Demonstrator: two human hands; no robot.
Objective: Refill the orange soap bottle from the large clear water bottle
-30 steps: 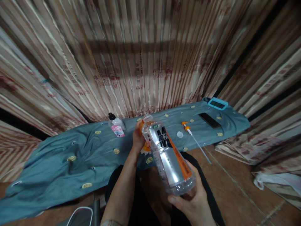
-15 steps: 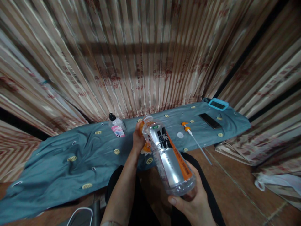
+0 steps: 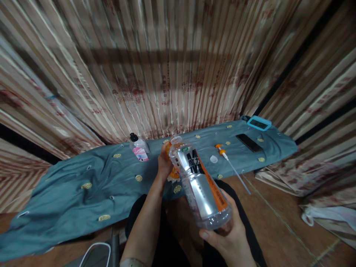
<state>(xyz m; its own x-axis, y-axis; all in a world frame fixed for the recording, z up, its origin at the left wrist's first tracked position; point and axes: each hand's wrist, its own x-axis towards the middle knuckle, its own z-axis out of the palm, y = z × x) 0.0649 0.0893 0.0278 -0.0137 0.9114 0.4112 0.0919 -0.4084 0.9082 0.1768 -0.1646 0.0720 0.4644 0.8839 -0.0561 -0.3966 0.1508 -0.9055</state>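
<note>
The clear plastic drink bottle (image 3: 198, 181), with its silver-and-orange label, lies tilted in the middle of the frame, its open neck pointing up and away towards the curtain, its base towards the camera. No cap sits on the mouth, and the bottle looks empty. The right hand (image 3: 229, 235) cups the base from below, fingers wrapped around it. The left hand (image 3: 165, 163) is closed just left of the neck around something orange (image 3: 174, 172); what that is cannot be made out.

So the bottle is already uncapped; nothing is going in or out of it yet.

Beyond the hands, on the blue-grey cloth (image 3: 83, 174) spread over the floor, a small white disc (image 3: 213, 159), perhaps a cap, lies right of the bottle. Beside it lies an orange pump head with a long tube (image 3: 230, 165). Further upper right are a dark phone (image 3: 249, 142) and a blue-rimmed device (image 3: 259, 122). Left of the hands stands a small pink-labelled bottle (image 3: 139, 149).
</note>
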